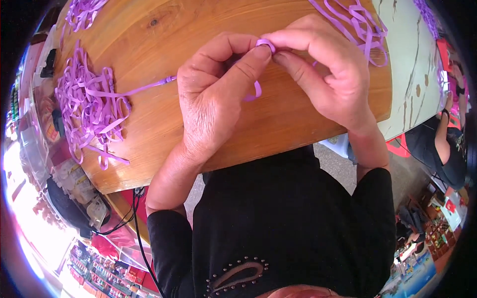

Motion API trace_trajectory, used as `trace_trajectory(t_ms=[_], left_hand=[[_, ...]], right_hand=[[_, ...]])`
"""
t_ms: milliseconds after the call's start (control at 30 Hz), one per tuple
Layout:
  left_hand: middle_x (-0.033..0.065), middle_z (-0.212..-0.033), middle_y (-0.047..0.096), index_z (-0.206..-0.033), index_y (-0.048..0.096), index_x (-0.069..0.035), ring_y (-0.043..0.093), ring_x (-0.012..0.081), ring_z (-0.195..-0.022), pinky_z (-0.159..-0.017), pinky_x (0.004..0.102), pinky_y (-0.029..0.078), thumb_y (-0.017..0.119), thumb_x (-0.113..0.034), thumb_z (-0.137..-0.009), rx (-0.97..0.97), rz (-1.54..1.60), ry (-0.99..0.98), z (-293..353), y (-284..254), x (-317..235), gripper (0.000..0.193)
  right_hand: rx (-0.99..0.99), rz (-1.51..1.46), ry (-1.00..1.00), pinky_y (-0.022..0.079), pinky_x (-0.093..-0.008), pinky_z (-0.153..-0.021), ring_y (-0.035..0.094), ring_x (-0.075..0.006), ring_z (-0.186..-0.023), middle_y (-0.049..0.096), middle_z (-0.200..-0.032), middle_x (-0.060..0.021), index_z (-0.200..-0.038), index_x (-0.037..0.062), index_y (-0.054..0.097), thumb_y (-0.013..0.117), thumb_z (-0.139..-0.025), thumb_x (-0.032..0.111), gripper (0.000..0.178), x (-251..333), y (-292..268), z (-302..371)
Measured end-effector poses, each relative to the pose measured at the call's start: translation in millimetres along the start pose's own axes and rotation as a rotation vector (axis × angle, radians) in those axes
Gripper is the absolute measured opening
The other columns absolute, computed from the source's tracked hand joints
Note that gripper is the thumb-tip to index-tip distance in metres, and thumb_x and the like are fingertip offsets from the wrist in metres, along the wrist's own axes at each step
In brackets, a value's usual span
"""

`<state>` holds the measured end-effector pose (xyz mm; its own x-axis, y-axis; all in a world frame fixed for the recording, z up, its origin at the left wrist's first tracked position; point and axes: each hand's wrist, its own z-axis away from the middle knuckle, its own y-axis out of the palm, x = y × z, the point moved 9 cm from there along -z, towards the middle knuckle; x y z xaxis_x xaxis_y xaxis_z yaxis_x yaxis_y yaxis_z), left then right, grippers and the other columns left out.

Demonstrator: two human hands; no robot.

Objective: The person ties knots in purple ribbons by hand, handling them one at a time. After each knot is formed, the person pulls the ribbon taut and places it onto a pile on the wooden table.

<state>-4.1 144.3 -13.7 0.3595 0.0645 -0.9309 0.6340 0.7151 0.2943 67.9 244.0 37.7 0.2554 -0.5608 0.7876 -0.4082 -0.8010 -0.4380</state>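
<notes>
Both hands meet over the far middle of the wooden table [154, 64], working on one purple ribbon [266, 43]. It bends into a small loop at my fingertips. My left hand [216, 89] pinches it between thumb and forefinger. From the other side, my right hand [323, 69] pinches the same loop with thumb and forefinger. A short ribbon end curls below the left thumb. Another stretch of ribbon, with a wrapped or knotted section, runs from behind my left hand to a tangled pile of purple ribbon [92, 102] at the left.
More purple ribbons [360, 27] lie at the far right, and another bunch [82, 12] at the far left. A white marbled surface [410, 64] adjoins the table on the right. Another person [437, 144] in dark clothing is at the right. Black cables [135, 213] hang below the table's left corner.
</notes>
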Motion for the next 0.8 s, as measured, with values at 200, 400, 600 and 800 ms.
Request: trace_trajectory(t_ms=[200, 400, 600, 800], left_hand=[[0.0007, -0.072, 0.059, -0.092, 0.064, 0.003, 0.05, 0.0038, -0.055, -0.049, 0.0176, 0.04, 0.065, -0.008, -0.084, 0.024, -0.141, -0.076, -5, -7, 9, 0.013], [0.0019, -0.072, 0.06, -0.092, 0.064, 0.002, 0.049, 0.0048, -0.051, -0.045, 0.0199, 0.042, 0.067, -0.007, -0.082, 0.157, 0.031, -0.276, -12, -3, 24, 0.014], [0.0011, -0.072, 0.059, -0.092, 0.064, 0.001, 0.048, 0.0056, -0.049, -0.042, 0.0214, 0.043, 0.067, -0.01, -0.082, 0.154, 0.12, -0.291, -10, -7, 27, 0.014], [0.0004, -0.074, 0.059, -0.092, 0.063, 0.001, 0.053, 0.006, -0.053, -0.045, 0.0189, 0.046, 0.067, -0.012, -0.082, 0.046, 0.064, -0.154, -10, -9, 20, 0.016]], right_hand=[[-0.013, 0.505, -0.484, 0.047, -0.0285, -0.064, 0.057, -0.0221, -0.073, 0.058, -0.079, -0.0084, -0.083, -0.0032, 0.065, 0.067, -0.069, -0.009, 0.015, 43, 3, -7], [0.282, 0.38, -0.3, 0.048, -0.0304, -0.07, 0.059, -0.0229, -0.082, 0.061, -0.088, -0.0109, -0.099, -0.0017, 0.065, 0.065, -0.073, 0.001, 0.026, 48, -11, -21], [0.096, 0.332, -0.367, 0.047, -0.0294, -0.066, 0.059, -0.0229, -0.074, 0.061, -0.082, -0.0094, -0.09, -0.0004, 0.067, 0.072, -0.068, 0.001, 0.022, 38, -11, -22], [0.063, 0.177, -0.087, 0.046, -0.0269, -0.061, 0.058, -0.0209, -0.069, 0.061, -0.079, -0.01, -0.085, 0.0003, 0.066, 0.076, -0.071, 0.005, 0.017, 26, -16, -21]])
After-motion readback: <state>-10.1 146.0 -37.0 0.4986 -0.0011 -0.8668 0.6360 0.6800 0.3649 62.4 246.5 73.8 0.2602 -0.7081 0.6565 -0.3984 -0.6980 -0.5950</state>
